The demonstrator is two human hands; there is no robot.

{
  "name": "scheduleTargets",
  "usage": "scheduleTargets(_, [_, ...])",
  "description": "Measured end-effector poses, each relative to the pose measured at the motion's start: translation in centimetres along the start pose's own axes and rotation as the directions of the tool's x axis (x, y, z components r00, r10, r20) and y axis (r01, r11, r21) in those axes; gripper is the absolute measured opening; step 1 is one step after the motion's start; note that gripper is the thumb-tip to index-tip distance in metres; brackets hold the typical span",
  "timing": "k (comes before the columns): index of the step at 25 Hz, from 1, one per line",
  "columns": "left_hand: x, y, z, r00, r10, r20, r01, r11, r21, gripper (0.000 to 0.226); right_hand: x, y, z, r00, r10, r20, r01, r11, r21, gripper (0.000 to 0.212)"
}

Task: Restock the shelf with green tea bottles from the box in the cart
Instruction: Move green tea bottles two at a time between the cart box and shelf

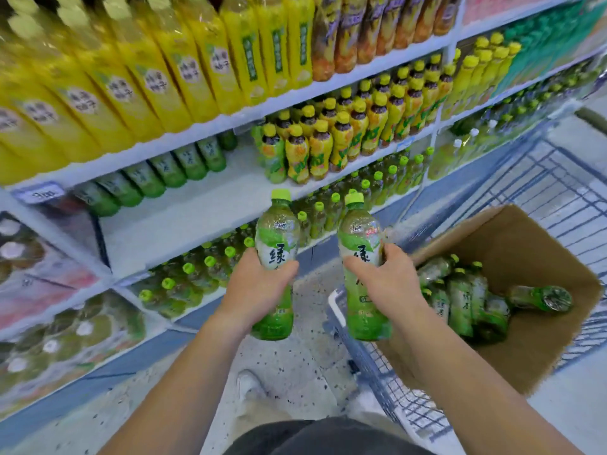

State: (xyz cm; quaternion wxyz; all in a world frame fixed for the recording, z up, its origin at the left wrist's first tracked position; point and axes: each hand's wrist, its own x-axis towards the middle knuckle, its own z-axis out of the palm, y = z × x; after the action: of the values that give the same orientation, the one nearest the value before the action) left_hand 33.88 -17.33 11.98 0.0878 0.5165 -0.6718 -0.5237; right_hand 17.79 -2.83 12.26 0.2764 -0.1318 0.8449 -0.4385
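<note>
**Two green tea bottles held up in front of the shelf**

Nearest the camera, a white shoe [249, 385] stands on the speckled floor [295, 366], just beside the wire cart [394, 399]. Both bare forearms reach forward. The left hand [259, 284] has its fingers and thumb curled round the middle of one upright green tea bottle [277, 234]. The right hand [391, 280] grips a second bottle [359, 238] the same way, also upright, beside the first and apart from it. Both bottles have light green caps.

To the right, an open cardboard box [512, 244] sits in the cart. It holds more green tea bottles [463, 300], most standing and one lying on its side.

Beyond the hands, the white shelf [184, 218] shows a bare stretch, with a row of dark green bottles [157, 175] at its back left and yellow-capped bottles [328, 142] to its right. Green-capped bottles [203, 267] crowd the shelf below, and tall yellow bottles [164, 77] line the one above.
</note>
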Motion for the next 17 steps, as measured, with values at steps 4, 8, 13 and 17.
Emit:
scheduleTargets(4, [2.0, -3.3, -7.4, 0.999, -0.012, -0.034, 0.009, 0.997, -0.071, 0.033, -1.2, -4.2, 7.8, 0.997, -0.039, 0.071, 0.037, 0.999, 0.032, 0.027])
scheduleTargets(8, [4.4, -5.4, -13.1, 0.998, -0.003, -0.067, -0.006, 0.991, -0.137, 0.030, -1.4, -7.5, 14.4, 0.995, -0.040, 0.095, 0.039, 0.999, 0.016, 0.023])
scheduleTargets(13, [8.3, -8.1, -17.6, 0.987, 0.028, -0.158, -0.055, 0.984, -0.172, 0.033, 0.0, -10.2, 21.4, 0.991, -0.091, 0.101, 0.098, 0.993, -0.066, 0.032])
scheduleTargets(17, [12.2, -10.4, -18.7, 0.976, 0.059, -0.208, -0.097, 0.979, -0.180, 0.028, 3.2, -10.4, 25.7, 0.983, -0.141, 0.121, 0.159, 0.975, -0.154, 0.032])
